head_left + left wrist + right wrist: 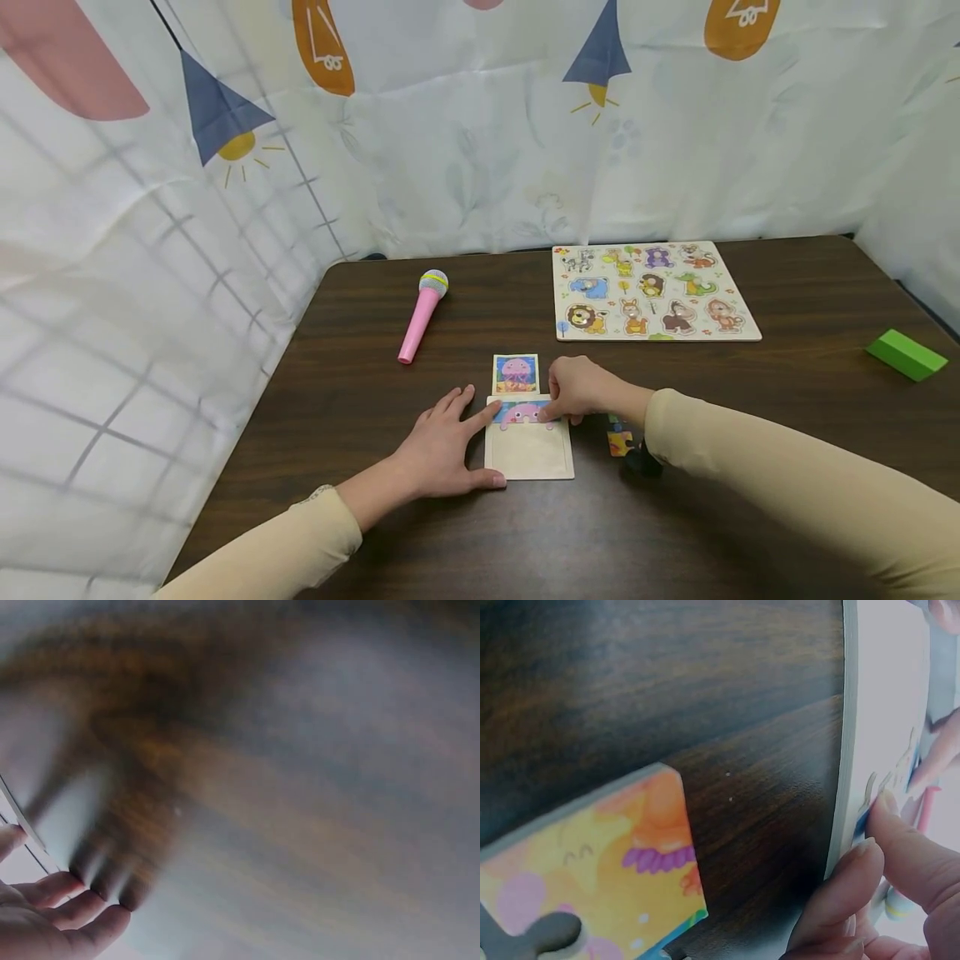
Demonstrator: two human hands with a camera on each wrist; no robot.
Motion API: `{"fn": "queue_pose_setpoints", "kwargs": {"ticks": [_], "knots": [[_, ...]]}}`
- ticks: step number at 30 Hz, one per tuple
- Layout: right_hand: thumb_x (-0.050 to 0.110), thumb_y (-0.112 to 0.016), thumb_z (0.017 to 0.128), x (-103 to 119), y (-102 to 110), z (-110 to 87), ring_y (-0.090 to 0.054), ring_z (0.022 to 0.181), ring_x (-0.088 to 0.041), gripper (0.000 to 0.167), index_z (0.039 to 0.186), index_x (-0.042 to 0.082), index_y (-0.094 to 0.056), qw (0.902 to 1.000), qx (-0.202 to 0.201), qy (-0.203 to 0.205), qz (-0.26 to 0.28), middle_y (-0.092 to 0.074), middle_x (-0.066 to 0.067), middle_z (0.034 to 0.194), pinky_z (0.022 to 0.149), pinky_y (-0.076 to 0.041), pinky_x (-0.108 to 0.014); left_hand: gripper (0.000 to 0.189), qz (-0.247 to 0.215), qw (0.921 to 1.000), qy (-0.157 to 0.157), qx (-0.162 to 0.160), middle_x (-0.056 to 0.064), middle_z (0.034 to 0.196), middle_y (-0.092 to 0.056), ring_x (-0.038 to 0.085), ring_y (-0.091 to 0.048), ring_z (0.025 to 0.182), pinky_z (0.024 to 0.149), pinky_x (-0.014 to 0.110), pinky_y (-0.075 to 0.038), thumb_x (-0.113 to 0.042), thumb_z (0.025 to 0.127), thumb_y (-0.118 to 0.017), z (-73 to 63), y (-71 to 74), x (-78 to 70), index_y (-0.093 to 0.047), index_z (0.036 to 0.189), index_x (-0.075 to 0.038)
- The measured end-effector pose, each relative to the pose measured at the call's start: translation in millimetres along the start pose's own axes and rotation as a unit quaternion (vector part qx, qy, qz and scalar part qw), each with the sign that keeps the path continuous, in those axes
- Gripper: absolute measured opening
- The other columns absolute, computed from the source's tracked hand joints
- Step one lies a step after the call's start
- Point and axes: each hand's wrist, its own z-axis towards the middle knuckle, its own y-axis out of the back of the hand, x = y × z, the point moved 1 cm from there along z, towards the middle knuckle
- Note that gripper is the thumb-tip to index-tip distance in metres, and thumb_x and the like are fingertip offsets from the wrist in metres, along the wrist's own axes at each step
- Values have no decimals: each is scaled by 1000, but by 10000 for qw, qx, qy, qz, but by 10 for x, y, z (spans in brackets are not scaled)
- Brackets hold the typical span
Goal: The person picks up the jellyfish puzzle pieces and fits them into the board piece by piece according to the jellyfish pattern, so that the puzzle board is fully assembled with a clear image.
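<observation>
Puzzle tray (528, 454), pale, squarish, pink-and-blue pieces (517, 409) along its far edge

The card (516, 374) lies behind the tray (528, 455), the microphone (422, 319) left.

The head camera looks forward and down from the person's side of the board (528, 457), far enough back to include the desk (352, 408) and the curtain (465, 183) beyond. The left wrist camera sits low, left of the board, sharing the left hand (444, 454) with the head view. The right wrist camera looks sideways toward the board from its right, close to a puzzle piece (611, 866); the head view shares the board and right hand (911, 881).
</observation>
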Motion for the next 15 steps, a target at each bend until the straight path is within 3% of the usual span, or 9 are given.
{"fn": "queue_pose_setpoints", "kwargs": {"ticks": [7,15], "knots": [[31,-85,84,-5,-11,9,-59,50,-11,33,76,9,-62,10000,10,19,-23,-62,-4,66,51,-47,-22,97,50,10000,-37,13,19,166,-29,43,-28,153,114,65,-35,-67,78,-77,-1,7,19,-39,159,-30],[30,-84,86,-61,32,-30,-63,52,-12,32,76,10,-62,9991,55,197,369,-62,-3,66,51,-45,-22,97,45,10000,-32,15,20,166,-30,45,-29,152,113,66,-36,-67,77,-77,9,18,10,-40,158,-29]]}}
